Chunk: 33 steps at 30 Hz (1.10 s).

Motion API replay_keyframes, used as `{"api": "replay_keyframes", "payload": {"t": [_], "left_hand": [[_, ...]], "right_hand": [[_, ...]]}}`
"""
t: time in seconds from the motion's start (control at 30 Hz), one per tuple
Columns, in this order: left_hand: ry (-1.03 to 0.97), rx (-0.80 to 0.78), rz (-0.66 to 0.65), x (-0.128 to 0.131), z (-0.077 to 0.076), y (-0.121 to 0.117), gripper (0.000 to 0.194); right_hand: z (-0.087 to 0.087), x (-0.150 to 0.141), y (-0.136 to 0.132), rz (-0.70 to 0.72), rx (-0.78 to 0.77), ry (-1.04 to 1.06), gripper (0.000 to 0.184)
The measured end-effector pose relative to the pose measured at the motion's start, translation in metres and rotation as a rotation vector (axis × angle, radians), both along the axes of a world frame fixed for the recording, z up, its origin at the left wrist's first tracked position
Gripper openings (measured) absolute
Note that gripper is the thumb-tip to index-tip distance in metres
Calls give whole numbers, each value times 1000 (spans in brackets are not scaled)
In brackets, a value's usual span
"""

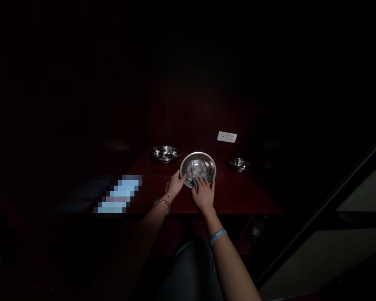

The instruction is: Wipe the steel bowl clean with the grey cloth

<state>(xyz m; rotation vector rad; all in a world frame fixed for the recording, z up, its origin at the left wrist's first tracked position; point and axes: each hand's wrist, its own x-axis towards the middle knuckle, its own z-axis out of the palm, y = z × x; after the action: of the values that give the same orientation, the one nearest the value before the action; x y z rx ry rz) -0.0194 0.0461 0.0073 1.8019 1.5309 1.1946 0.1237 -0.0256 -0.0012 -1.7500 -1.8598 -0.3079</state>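
A round stainless steel bowl (209, 166) is tilted toward me above the dark red table, its inside showing. My left hand (174, 185) grips its lower left rim, the thumb reaching over the edge. My right hand (204, 195) presses into the lower part of the bowl. Under its fingers sits a dark grey cloth (195, 184), mostly hidden, so its full shape cannot be made out. Behind and to the left stands a shiny metal bowl (155, 154) with a small yellowish spot inside. Farther right is a smaller metal bowl (242, 168).
The dark red table (238, 196) ends at a front edge close to my knees. A white socket plate (227, 136) is on the back wall. A bright, pixelated screen-like patch (119, 196) shows at the left. Deep shadow hides the surroundings.
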Motion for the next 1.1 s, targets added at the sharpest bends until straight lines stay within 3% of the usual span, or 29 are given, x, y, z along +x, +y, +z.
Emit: {"api": "replay_keyframes", "payload": {"t": [0.57, 0.83, 1.1], "left_hand": [[162, 18, -33, 1, 4, -8, 54], [205, 4, -27, 1, 6, -9, 45], [165, 11, -20, 2, 9, -12, 50]], "right_hand": [[-6, 3, 6, 99, -38, 19, 48], [-6, 5, 6, 199, -60, 44, 49], [-6, 4, 6, 201, -67, 61, 50]]}}
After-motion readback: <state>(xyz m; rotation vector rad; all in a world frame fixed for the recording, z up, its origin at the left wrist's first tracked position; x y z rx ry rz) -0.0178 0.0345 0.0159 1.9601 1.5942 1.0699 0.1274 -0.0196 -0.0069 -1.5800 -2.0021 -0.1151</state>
